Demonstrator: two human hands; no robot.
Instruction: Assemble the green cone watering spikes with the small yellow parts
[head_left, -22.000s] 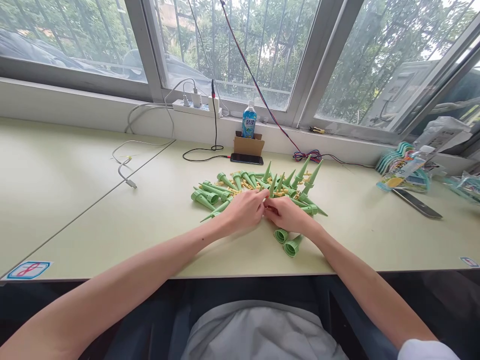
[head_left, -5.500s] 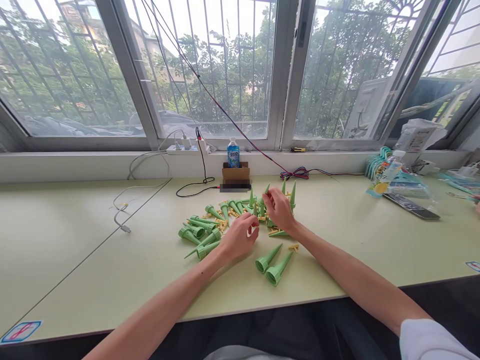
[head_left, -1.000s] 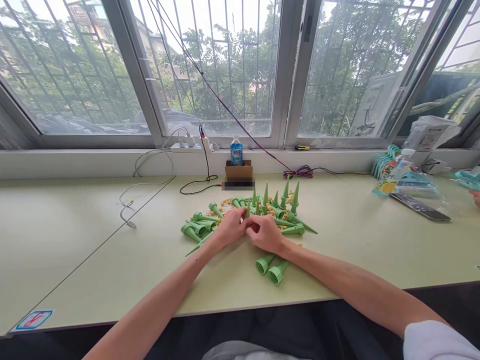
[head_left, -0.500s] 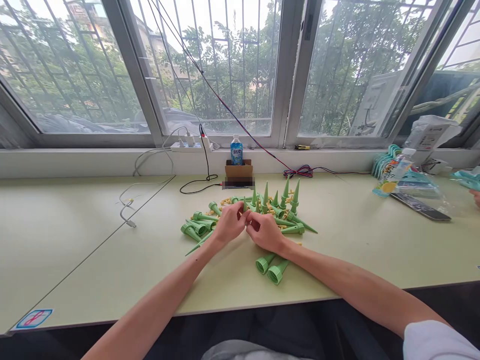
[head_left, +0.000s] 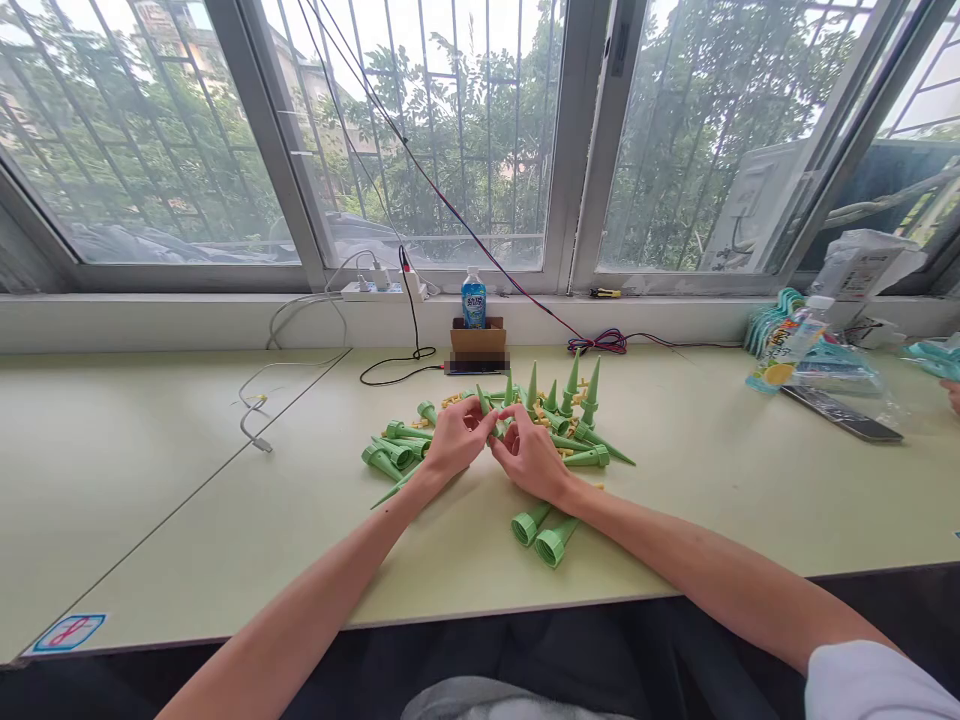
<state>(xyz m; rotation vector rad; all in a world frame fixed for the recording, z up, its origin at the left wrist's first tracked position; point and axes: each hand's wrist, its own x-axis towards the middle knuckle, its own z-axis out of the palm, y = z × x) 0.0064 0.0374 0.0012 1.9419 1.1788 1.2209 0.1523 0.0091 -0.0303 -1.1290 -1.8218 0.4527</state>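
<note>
My left hand [head_left: 456,438] is closed around a green plastic watering spike [head_left: 484,400], its pointed tip tilting up and to the left. At the lower end of this spike, the thumb and forefinger of my right hand [head_left: 531,462] pinch together; whatever small part may lie between them is hidden. Several green spikes [head_left: 590,395] stand upright just beyond my hands, with small yellow pieces [head_left: 577,400] scattered among them. More spikes with ribbed caps [head_left: 394,455] lie to the left. Two capped spikes [head_left: 551,545] rest near my right forearm, open ends facing me.
Behind the pile, a blue-labelled bottle [head_left: 474,300] stands at a small cardboard box [head_left: 478,338]. A power strip [head_left: 382,290] and cables run along the window ledge. To the right lie a phone [head_left: 840,414], a drink pouch [head_left: 787,345] and teal hangers [head_left: 772,315]. Another person's hand [head_left: 951,395] shows at the right edge.
The spike in my hands has tipped to the left and shows more of its length. My right fingers have shifted and the forefinger has lifted along it.
</note>
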